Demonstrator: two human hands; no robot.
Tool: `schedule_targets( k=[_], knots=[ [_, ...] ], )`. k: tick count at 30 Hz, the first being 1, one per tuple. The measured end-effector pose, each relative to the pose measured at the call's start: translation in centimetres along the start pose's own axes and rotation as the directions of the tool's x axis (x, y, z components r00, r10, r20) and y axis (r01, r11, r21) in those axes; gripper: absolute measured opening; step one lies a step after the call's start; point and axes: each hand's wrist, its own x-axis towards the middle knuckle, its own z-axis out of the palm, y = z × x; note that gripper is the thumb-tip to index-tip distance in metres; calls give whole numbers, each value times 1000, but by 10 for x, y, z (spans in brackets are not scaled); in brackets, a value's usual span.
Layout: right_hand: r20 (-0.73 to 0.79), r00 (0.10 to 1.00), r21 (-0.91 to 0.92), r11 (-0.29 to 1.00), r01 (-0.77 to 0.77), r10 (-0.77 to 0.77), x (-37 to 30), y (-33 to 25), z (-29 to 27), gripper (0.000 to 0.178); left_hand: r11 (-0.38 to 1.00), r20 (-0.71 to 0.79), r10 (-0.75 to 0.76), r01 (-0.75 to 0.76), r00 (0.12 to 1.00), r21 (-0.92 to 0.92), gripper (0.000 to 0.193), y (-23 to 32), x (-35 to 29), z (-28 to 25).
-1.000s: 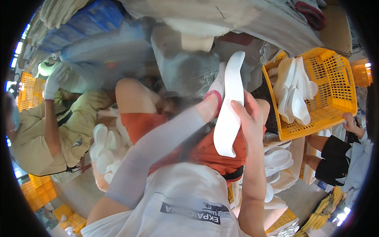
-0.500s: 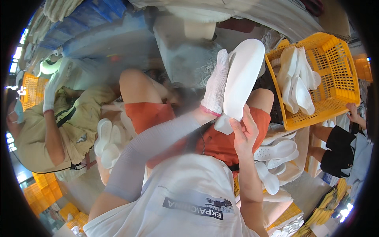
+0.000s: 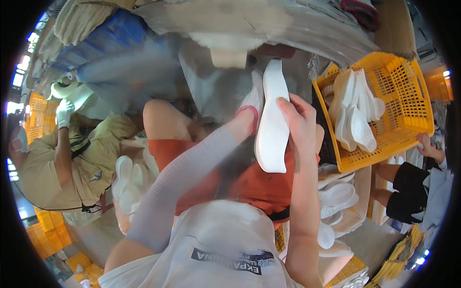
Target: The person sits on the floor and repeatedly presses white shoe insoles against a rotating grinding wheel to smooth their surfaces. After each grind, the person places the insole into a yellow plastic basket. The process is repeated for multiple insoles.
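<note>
A white shoe sole (image 3: 273, 129) with a thick curved edge is held upright and turned on its side in front of me. My right hand (image 3: 300, 115) grips it from the right, thumb on the near face. My left hand (image 3: 253, 98), in a pale knit glove with a red cuff, lies along the sole's left side. Its fingers stretch away from me, slightly blurred, partly hidden by the sole. Whether the glove presses on the sole I cannot tell.
A yellow crate (image 3: 398, 110) of white soles (image 3: 357, 110) stands at right, with more soles (image 3: 336, 194) below. Ahead are a cream block (image 3: 228, 58) and a grey cover (image 3: 288, 24). A gloved co-worker (image 3: 53, 158) sits left; another person (image 3: 408, 192) is at right.
The sole has turned from face-on to edge-on and come slightly nearer and left. My right hand has moved up from its lower end to its middle side.
</note>
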Motion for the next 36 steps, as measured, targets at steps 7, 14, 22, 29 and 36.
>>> schedule_targets(
  k=[7,14,22,29,36],
  knots=[
    [60,998,-92,996,20,-14,49,-5,0,25,987,98,59,-43,993,-157,41,25,26,13],
    [-6,1000,-99,995,-3,2,-22,43,42,29,964,-56,145,-153,988,-218,39,8,4,-61],
    [108,978,-487,848,207,-177,3,43,81,26,998,141,65,-62,988,-22,57,33,1,-104],
    [-598,651,-387,880,276,-467,-156,-15,-151,22,840,170,150,-216,974,497,70,-39,-38,-30],
    [-216,137,-933,163,-320,-967,-156,-150,-406,27,792,97,3,-61,995,607,68,-68,-26,-8]
  ],
)
